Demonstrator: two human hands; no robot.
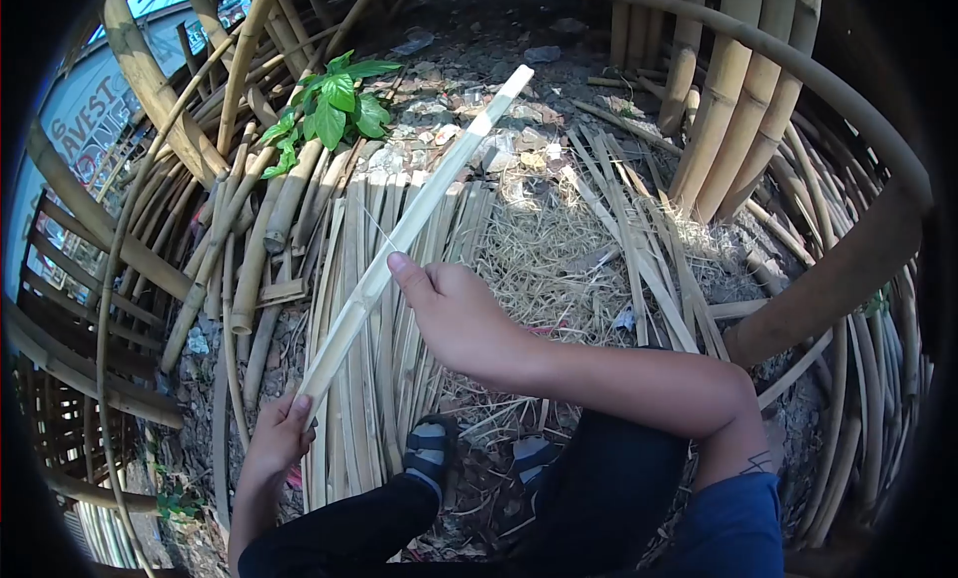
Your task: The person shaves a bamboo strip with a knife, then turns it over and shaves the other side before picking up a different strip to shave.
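A long, pale split bamboo strip (439, 184) runs diagonally from lower left to upper right, above a row of flat strips on the ground. Its lower end is in my left hand (276, 440), with the thumb pressed on top. Around the middle of the strip is my right hand (451, 313), its thumb lying along the inner face and its other fingers mostly hidden. A thin sliver (377, 227) stands out from the strip just above my right thumb.
Flat bamboo strips (369, 408) lie below the held piece. Thick poles (723, 109) stand at the right, with more poles piled at the left beside a green plant (334, 104). Shavings (544, 254) cover the ground. My sandalled feet (429, 453) are below.
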